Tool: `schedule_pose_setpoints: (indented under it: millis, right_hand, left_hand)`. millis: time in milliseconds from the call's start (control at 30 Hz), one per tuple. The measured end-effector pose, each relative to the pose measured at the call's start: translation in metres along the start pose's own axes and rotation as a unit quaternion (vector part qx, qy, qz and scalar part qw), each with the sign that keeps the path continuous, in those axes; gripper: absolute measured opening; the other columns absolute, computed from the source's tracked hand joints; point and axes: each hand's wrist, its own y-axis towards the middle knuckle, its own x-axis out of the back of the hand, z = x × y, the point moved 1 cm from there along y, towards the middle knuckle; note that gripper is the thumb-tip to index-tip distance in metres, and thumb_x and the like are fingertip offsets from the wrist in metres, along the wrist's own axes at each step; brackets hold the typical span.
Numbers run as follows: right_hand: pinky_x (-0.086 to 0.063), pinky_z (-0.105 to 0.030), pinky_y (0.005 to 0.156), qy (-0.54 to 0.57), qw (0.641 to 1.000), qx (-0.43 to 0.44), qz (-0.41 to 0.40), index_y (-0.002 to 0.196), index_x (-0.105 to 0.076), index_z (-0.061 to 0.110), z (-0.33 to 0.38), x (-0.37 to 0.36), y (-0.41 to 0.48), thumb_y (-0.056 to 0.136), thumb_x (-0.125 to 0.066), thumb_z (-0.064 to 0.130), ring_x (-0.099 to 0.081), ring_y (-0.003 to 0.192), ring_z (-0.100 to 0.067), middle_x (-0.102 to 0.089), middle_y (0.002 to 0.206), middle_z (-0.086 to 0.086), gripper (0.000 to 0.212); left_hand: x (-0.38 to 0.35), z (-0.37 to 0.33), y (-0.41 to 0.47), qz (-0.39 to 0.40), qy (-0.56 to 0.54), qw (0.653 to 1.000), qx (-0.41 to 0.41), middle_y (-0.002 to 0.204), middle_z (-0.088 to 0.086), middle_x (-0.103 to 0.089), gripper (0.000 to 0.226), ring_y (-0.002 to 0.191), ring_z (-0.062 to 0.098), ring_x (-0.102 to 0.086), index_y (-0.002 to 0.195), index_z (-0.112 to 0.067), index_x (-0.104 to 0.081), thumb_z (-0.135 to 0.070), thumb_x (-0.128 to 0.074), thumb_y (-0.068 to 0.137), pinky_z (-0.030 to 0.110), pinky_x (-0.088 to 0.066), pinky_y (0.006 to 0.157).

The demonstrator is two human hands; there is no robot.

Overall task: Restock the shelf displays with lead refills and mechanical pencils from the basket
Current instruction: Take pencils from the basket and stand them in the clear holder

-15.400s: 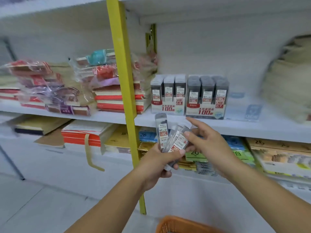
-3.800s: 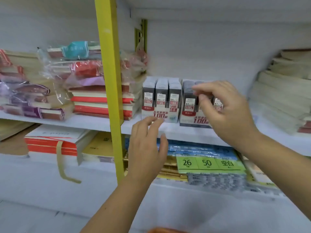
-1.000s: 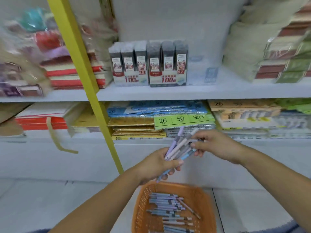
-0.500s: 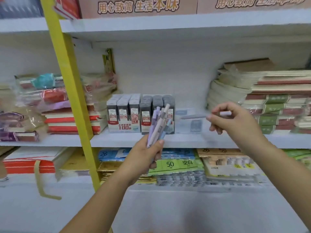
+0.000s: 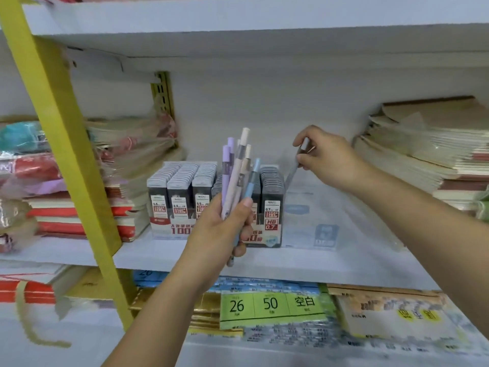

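While a bunch of mechanical pencils (image 5: 236,178) is clasped in the left hand (image 5: 219,234) at frame centre, one grey pencil (image 5: 292,170) is pinched by the grip of the right hand (image 5: 328,158) over a clear display box (image 5: 312,230).

1. The green label (image 5: 272,304) on the lower shelf carries "26", "50" and the characters "空白"
2. The front of the right display box (image 5: 271,226) shows "HB 0.7" in white on red
3. A dark refill case (image 5: 272,192) in this box has "0.7" and "100"
4. The left display box (image 5: 166,231) shows a big red "100"; its grey refill cases (image 5: 180,192) read "0.5"
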Motion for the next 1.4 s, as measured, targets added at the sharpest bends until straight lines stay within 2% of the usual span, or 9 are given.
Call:
schedule_pose_setpoints:
  millis: [100, 167, 367, 533, 733, 900, 1133, 1300, 1400]
  right_hand:
    - [-0.041, -0.007, 0.056, -0.027, 0.999, 0.015, 0.037, 0.108, -0.055, 0.015, -0.009, -0.009, 0.012, 0.090, -0.056, 0.005, -0.066, 0.074, -0.018, -0.064, 0.086, -0.006, 0.020]
    - [-0.043, -0.007, 0.056, -0.015, 0.999, 0.018, 0.049, 0.108, -0.053, 0.016, -0.013, -0.011, 0.016, 0.092, -0.054, 0.004, -0.067, 0.072, -0.013, -0.062, 0.086, -0.005, 0.020]
    - [-0.050, -0.031, 0.075, -0.037, 0.996, 0.053, 0.062, 0.115, -0.052, 0.016, -0.014, -0.013, 0.022, 0.092, -0.050, 0.002, -0.064, 0.080, -0.020, -0.059, 0.086, 0.000, 0.027]
    - [-0.053, -0.039, 0.078, -0.039, 0.995, 0.057, 0.075, 0.114, -0.046, 0.018, -0.015, -0.015, 0.021, 0.091, -0.047, 0.002, -0.064, 0.082, -0.023, -0.059, 0.086, 0.001, 0.028]
    - [-0.056, -0.052, 0.073, -0.004, 0.999, 0.035, 0.036, 0.104, -0.027, 0.024, -0.016, -0.012, 0.019, 0.091, -0.051, 0.003, -0.066, 0.075, -0.031, -0.060, 0.087, -0.015, 0.034]
    - [-0.057, -0.050, 0.073, -0.006, 0.999, 0.048, 0.009, 0.102, -0.028, 0.024, -0.018, -0.014, 0.016, 0.091, -0.056, 0.005, -0.065, 0.071, -0.024, -0.055, 0.082, -0.004, 0.035]
    - [-0.053, -0.034, 0.066, -0.054, 0.997, 0.036, 0.047, 0.099, -0.037, 0.022, -0.021, -0.018, 0.018, 0.089, -0.063, 0.011, -0.066, 0.070, -0.020, -0.061, 0.076, -0.003, 0.031]
    - [-0.044, -0.026, 0.072, -0.114, 0.990, 0.022, 0.083, 0.114, -0.055, 0.017, -0.017, -0.014, 0.017, 0.090, -0.061, 0.011, -0.063, 0.092, -0.022, -0.067, 0.097, -0.003, 0.025]
    - [-0.040, -0.025, 0.080, -0.129, 0.989, 0.065, 0.002, 0.123, -0.058, 0.015, 0.003, -0.004, 0.002, 0.094, -0.057, 0.016, -0.057, 0.095, -0.020, -0.060, 0.109, -0.004, 0.029]
  left_hand:
    - [-0.001, 0.004, 0.002, 0.000, -0.002, 1.000, -0.010, 0.072, -0.004, -0.056, 0.033, 0.060, 0.016, -0.045, 0.094, -0.034, -0.063, -0.063, -0.064, 0.078, 0.030, -0.036, 0.045]
    - [-0.003, 0.005, 0.001, -0.002, 0.000, 1.000, -0.014, 0.072, -0.004, -0.056, 0.032, 0.059, 0.016, -0.045, 0.093, -0.033, -0.063, -0.062, -0.064, 0.079, 0.030, -0.036, 0.045]
    - [-0.005, 0.000, -0.005, -0.014, 0.001, 1.000, -0.010, 0.072, -0.003, -0.056, 0.034, 0.059, 0.016, -0.044, 0.094, -0.032, -0.063, -0.061, -0.064, 0.077, 0.029, -0.036, 0.046]
    - [-0.007, -0.004, -0.012, -0.013, 0.001, 1.000, -0.003, 0.073, -0.005, -0.056, 0.029, 0.058, 0.011, -0.046, 0.099, -0.034, -0.064, -0.056, -0.065, 0.080, 0.026, -0.036, 0.046]
    - [-0.006, -0.003, -0.017, -0.007, -0.010, 1.000, 0.016, 0.076, -0.001, -0.054, 0.012, 0.060, 0.010, -0.047, 0.107, -0.025, -0.062, -0.032, -0.059, 0.098, 0.021, -0.039, 0.047]
    - [-0.005, 0.001, -0.019, -0.006, 0.007, 1.000, 0.026, 0.075, 0.000, -0.054, 0.021, 0.064, 0.018, -0.044, 0.099, -0.034, -0.064, -0.051, -0.062, 0.085, 0.029, -0.036, 0.048]
    - [-0.004, 0.005, -0.018, -0.004, -0.002, 1.000, 0.031, 0.076, 0.001, -0.054, 0.020, 0.063, 0.016, -0.044, 0.099, -0.039, -0.065, -0.052, -0.063, 0.083, 0.030, -0.036, 0.050]
    - [-0.006, 0.000, -0.020, -0.011, 0.003, 0.999, 0.038, 0.076, 0.000, -0.056, 0.016, 0.063, 0.016, -0.047, 0.099, -0.039, -0.066, -0.051, -0.063, 0.088, 0.031, -0.037, 0.051]
    - [-0.013, -0.005, -0.023, -0.019, -0.015, 0.999, 0.048, 0.074, -0.001, -0.058, 0.016, 0.061, 0.012, -0.049, 0.107, -0.026, -0.064, -0.037, -0.063, 0.096, 0.025, -0.039, 0.048]
